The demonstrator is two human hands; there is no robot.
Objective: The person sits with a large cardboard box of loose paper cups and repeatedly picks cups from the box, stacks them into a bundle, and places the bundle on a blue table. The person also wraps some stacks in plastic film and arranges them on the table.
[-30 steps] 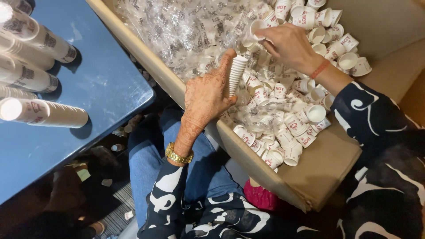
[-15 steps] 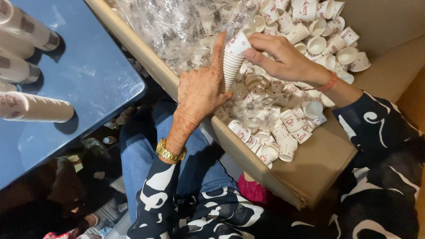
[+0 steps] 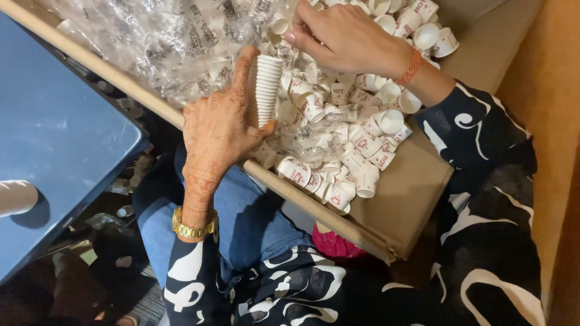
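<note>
The big cardboard box (image 3: 417, 181) fills the upper frame, tilted toward the person's lap so its contents lie within easy reach. Beside it on the left sits the blue table (image 3: 60, 139), and at its near edge lies 1 finished stack of cups (image 3: 15, 198) on its side, parked out of the way.

Inside the box, crumpled clear plastic wrap (image 3: 157, 42) is bunched to the upper left, pushed aside so the loose paper cups (image 3: 344, 163) lie bare. They are small, white with red print, and heaped every which way, some mouth up, some on their sides.

Now the hands, 2 of them, apart but close. The left hand (image 3: 217, 130) is clamped on a nested stack of white cups (image 3: 266, 90), thumb at the bottom end and index finger running up the side, so the column stays straight and upright with its open top free, just over the box's near wall. (A gold watch (image 3: 193, 228) sits on that wrist.)

The right hand (image 3: 347, 36) is down in the pile just beyond the stack's top, fingers curled and pinching among the loose cups; whether it has 1 gripped I cannot tell, since the fingertips are buried. A red thread bracelet (image 3: 413, 66) circles its wrist.
</note>
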